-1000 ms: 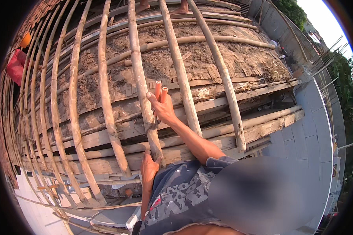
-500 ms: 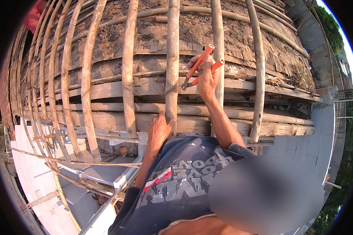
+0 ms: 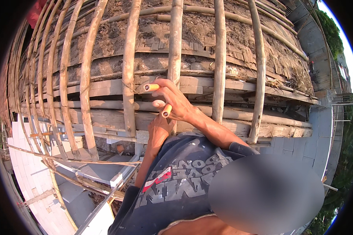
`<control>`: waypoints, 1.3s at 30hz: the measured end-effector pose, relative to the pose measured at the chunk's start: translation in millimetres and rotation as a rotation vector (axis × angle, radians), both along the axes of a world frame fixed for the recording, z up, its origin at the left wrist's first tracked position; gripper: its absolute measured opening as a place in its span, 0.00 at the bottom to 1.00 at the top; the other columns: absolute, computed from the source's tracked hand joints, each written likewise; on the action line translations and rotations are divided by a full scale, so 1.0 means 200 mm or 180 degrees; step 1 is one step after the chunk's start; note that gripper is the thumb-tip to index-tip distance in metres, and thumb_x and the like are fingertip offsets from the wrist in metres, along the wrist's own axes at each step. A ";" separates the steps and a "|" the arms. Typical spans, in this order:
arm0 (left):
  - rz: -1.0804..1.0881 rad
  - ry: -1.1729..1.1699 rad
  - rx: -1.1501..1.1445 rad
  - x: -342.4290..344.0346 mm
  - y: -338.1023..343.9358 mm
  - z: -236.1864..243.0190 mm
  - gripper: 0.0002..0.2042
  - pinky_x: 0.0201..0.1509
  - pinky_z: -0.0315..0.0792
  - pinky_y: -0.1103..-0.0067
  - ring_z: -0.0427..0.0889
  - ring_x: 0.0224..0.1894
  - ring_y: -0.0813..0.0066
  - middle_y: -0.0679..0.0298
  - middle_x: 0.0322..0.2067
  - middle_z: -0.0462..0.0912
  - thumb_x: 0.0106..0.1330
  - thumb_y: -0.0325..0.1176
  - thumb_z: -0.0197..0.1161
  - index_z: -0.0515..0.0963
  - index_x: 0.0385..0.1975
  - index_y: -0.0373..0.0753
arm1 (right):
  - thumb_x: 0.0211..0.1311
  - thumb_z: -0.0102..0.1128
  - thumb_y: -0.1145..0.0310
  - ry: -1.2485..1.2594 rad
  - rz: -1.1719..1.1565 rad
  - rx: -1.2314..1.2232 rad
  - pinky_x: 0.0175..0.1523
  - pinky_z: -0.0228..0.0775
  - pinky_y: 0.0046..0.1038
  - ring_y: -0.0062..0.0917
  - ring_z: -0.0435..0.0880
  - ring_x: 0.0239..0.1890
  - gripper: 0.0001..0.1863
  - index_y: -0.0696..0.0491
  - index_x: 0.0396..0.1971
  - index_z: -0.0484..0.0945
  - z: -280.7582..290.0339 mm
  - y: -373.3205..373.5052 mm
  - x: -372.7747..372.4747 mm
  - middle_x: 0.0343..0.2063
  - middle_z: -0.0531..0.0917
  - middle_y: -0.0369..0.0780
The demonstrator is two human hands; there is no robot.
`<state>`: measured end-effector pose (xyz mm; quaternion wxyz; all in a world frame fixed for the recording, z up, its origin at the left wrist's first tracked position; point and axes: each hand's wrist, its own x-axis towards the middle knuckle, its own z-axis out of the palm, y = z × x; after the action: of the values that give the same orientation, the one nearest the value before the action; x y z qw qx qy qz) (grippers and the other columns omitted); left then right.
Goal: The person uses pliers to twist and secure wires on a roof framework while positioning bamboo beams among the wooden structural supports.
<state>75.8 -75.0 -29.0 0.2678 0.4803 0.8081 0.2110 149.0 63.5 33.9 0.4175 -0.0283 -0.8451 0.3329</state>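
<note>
Head view shows that the right hand (image 3: 177, 102) has come down and leftward from beside the neighbouring pole (image 3: 219, 58) and sits right over the left hand (image 3: 159, 128), bringing the orange-handled pliers (image 3: 152, 87) to the lower part of the middle pole (image 3: 175, 43); we take this to mean that the work in hand now centres there, with both hands together. The right grip is partly closed, fingers curled about the pliers, whose handle ends stand apart and face up toward us; their metal head is hidden, so we cannot tell whether it bites on anything. The left grip is bent near the foot of the middle pole, just by the lower handle, but its fingertips are covered and we cannot say how far it closes. Outward from there, we see a round log (image 3: 239, 114) and a squared beam (image 3: 106, 118) running crosswise, broken matting (image 3: 239, 51) higher up, a dark shirt (image 3: 192, 150) below the hands, grey blocks (image 3: 290, 145) at lower right, and red cloth (image 3: 34, 16) at upper left.
</note>
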 end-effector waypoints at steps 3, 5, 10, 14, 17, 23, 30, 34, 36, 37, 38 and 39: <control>-0.0046 -0.0073 0.0099 -0.01 0.00 0.00 0.25 0.51 0.78 0.59 0.86 0.47 0.47 0.45 0.44 0.85 0.67 0.47 0.67 0.74 0.54 0.34 | 0.67 0.68 0.56 -0.0160 0.0091 0.0365 0.65 0.67 0.48 0.51 0.74 0.60 0.25 0.59 0.52 0.73 0.00 -0.08 -0.03 0.57 0.73 0.53; -0.0024 -0.0036 0.0093 -0.01 0.00 -0.01 0.25 0.52 0.78 0.60 0.85 0.48 0.48 0.46 0.46 0.85 0.68 0.47 0.66 0.73 0.55 0.34 | 0.67 0.66 0.52 -0.0410 0.0143 0.0387 0.73 0.59 0.53 0.51 0.70 0.66 0.30 0.60 0.57 0.72 -0.03 -0.10 -0.05 0.63 0.71 0.53; 0.0043 -0.0084 0.0083 -0.02 -0.02 -0.03 0.25 0.54 0.77 0.62 0.84 0.50 0.51 0.47 0.48 0.84 0.70 0.46 0.64 0.73 0.57 0.34 | 0.69 0.63 0.52 -0.0814 0.0055 0.0438 0.78 0.47 0.59 0.51 0.64 0.73 0.32 0.59 0.63 0.70 -0.04 -0.13 -0.03 0.71 0.64 0.53; 0.0063 -0.0174 0.0100 -0.01 -0.03 -0.05 0.25 0.56 0.76 0.63 0.84 0.52 0.53 0.49 0.50 0.83 0.71 0.46 0.62 0.72 0.59 0.34 | 0.67 0.66 0.57 -0.0533 0.0103 0.0469 0.78 0.48 0.60 0.50 0.62 0.75 0.32 0.57 0.66 0.70 -0.06 -0.12 0.01 0.72 0.62 0.53; 0.0152 -0.0326 0.0139 -0.05 -0.05 -0.05 0.25 0.57 0.75 0.64 0.83 0.53 0.55 0.49 0.52 0.82 0.73 0.46 0.61 0.72 0.61 0.34 | 0.66 0.67 0.60 -0.0612 0.0127 0.0531 0.78 0.49 0.60 0.51 0.63 0.74 0.33 0.57 0.67 0.69 -0.07 -0.14 0.02 0.73 0.62 0.54; 0.0950 -0.1885 0.0882 -0.26 -0.12 -0.04 0.25 0.59 0.74 0.66 0.82 0.56 0.58 0.51 0.55 0.81 0.75 0.45 0.59 0.71 0.63 0.33 | 0.68 0.65 0.58 -0.0450 -0.0076 0.0538 0.77 0.49 0.61 0.50 0.64 0.73 0.32 0.57 0.67 0.69 -0.06 -0.13 -0.03 0.71 0.64 0.55; 0.0259 -0.1618 0.2224 -0.35 -0.01 0.56 0.20 0.66 0.72 0.68 0.79 0.61 0.65 0.51 0.59 0.79 0.78 0.38 0.58 0.73 0.61 0.31 | 0.65 0.66 0.57 -0.0107 -0.0318 0.0792 0.78 0.46 0.61 0.45 0.65 0.73 0.32 0.52 0.66 0.72 -0.17 -0.15 -0.08 0.72 0.66 0.47; 0.0449 -0.1181 0.2253 -0.34 0.02 0.54 0.13 0.62 0.76 0.73 0.83 0.56 0.68 0.55 0.53 0.84 0.80 0.30 0.55 0.75 0.58 0.31 | 0.62 0.67 0.61 0.0061 -0.0330 0.1072 0.77 0.47 0.62 0.40 0.66 0.74 0.27 0.48 0.61 0.77 -0.22 -0.17 -0.04 0.71 0.69 0.43; 0.0437 -0.1153 0.2439 -0.33 0.02 0.50 0.12 0.60 0.79 0.73 0.84 0.55 0.66 0.53 0.54 0.84 0.80 0.30 0.56 0.75 0.56 0.30 | 0.59 0.66 0.63 0.0223 -0.0376 0.1265 0.76 0.50 0.61 0.37 0.68 0.73 0.24 0.48 0.56 0.79 -0.24 -0.17 -0.02 0.68 0.73 0.41; 0.0489 -0.1316 0.2507 -0.33 0.02 0.49 0.12 0.60 0.80 0.72 0.84 0.55 0.65 0.52 0.54 0.83 0.80 0.30 0.56 0.75 0.55 0.30 | 0.59 0.65 0.63 0.0211 -0.0297 0.1316 0.76 0.50 0.61 0.36 0.68 0.72 0.23 0.49 0.56 0.79 -0.25 -0.17 -0.01 0.67 0.74 0.41; 0.0543 -0.1479 0.2574 -0.33 0.03 0.47 0.12 0.59 0.81 0.72 0.84 0.55 0.64 0.51 0.54 0.83 0.80 0.30 0.56 0.74 0.55 0.29 | 0.59 0.65 0.63 0.0199 -0.0216 0.1367 0.76 0.50 0.61 0.36 0.69 0.71 0.23 0.49 0.56 0.79 -0.26 -0.17 0.00 0.66 0.74 0.40; 0.0607 -0.1638 0.2658 -0.33 0.03 0.47 0.12 0.59 0.83 0.71 0.84 0.56 0.63 0.50 0.54 0.83 0.80 0.30 0.56 0.74 0.55 0.29 | 0.58 0.64 0.62 0.0191 -0.0120 0.1434 0.77 0.50 0.61 0.35 0.70 0.71 0.23 0.49 0.55 0.80 -0.25 -0.16 0.01 0.65 0.75 0.40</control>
<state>10.1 -68.7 64.1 0.2229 0.4028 0.6026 0.6518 150.7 31.3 -16.9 0.4444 0.0598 -0.8846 0.1286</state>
